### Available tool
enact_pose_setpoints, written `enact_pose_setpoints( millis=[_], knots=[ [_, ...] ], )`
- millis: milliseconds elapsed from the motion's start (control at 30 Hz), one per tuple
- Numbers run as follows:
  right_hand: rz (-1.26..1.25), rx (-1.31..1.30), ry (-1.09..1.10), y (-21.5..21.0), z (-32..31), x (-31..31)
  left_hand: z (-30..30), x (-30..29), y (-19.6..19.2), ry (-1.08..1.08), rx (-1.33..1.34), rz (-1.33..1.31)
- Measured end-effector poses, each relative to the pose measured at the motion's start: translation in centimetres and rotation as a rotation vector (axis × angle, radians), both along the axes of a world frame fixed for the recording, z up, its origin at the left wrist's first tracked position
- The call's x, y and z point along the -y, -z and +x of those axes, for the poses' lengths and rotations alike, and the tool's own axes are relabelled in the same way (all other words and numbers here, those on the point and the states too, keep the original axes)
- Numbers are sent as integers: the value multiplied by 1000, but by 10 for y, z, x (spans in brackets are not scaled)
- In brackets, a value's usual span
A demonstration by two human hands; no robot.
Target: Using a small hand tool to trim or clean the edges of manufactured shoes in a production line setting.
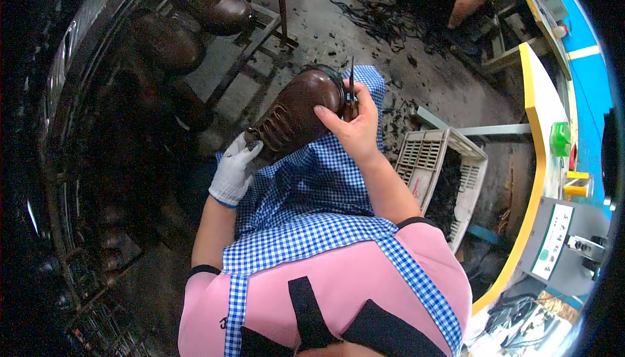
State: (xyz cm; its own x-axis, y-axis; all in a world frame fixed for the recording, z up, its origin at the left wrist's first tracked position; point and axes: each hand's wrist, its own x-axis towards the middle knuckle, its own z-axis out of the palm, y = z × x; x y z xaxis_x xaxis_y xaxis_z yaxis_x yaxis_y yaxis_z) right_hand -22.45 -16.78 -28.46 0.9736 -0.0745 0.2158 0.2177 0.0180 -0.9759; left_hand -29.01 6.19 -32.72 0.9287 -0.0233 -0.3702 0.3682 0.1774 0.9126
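Note:
A dark brown leather lace-up shoe is held tilted above my lap, its rounded toe up and to the right. My left hand, in a white knit glove, is closed on the ankle opening at the lower left end. At the toe, my bare right hand grips with its thumb on the leather upper. That same hand also holds a small tool with a narrow pointed blade, which points away from me beside the sole edge. Its exact kind is unclear. A blue-and-white checked apron lies beneath the shoe.
Brown shoes stand on a rack at the far left, beside a metal frame. A pale plastic crate holds dark scraps at my right, near a yellow-edged table. Dark strips litter the floor near another person's arm.

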Motion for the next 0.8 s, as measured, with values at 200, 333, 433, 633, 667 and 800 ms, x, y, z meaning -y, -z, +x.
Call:
enact_pose_setpoints(
  millis=[200,333,433,633,667,800],
  knots=[
    [-42,62,-2,-3,-4,-2,10,-18,-39,240,166,666],
    [-290,263,-158,-10,-2,-2,15,-14,-51,-59,465,532],
    [-244,282,-296,-12,-5,-12,35,13,-75,-95,746,433],
    [-191,97,-489,-20,-5,-5,46,11,-78,237,493,236],
    [-262,174,-476,-27,-2,4,45,11,-76,240,489,236],
    [-532,320,-472,-56,-10,24,40,12,-76,220,509,264]
  ],
)
